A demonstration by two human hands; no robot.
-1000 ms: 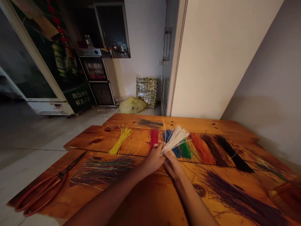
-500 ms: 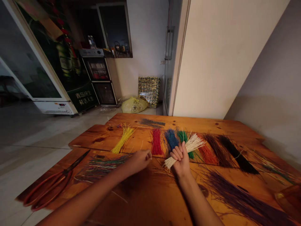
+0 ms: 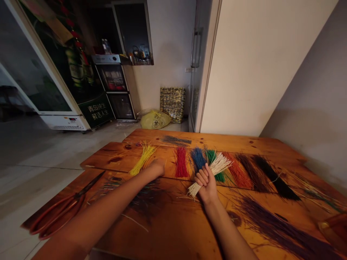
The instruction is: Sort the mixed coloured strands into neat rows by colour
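At left, a green panel (image 3: 96,112) reads “青岛纯生 鲜活人生”, and mixed strands (image 3: 111,185) on the counter (image 3: 173,224) seem still unsorted. The left hand (image 3: 159,168) is near the yellow bundle (image 3: 142,159), its fingers hidden, so I cannot tell if it is closed. The red bundle (image 3: 181,162) looks already sorted, the right hand (image 3: 205,183) grips the pale bundle (image 3: 221,164), not yet laid down, and the black bundle (image 3: 276,177) lies sorted too.

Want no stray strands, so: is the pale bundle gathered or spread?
Partly spread: the right hand grips the pale bundle into a narrow waist, but its strands fan out above the fist.
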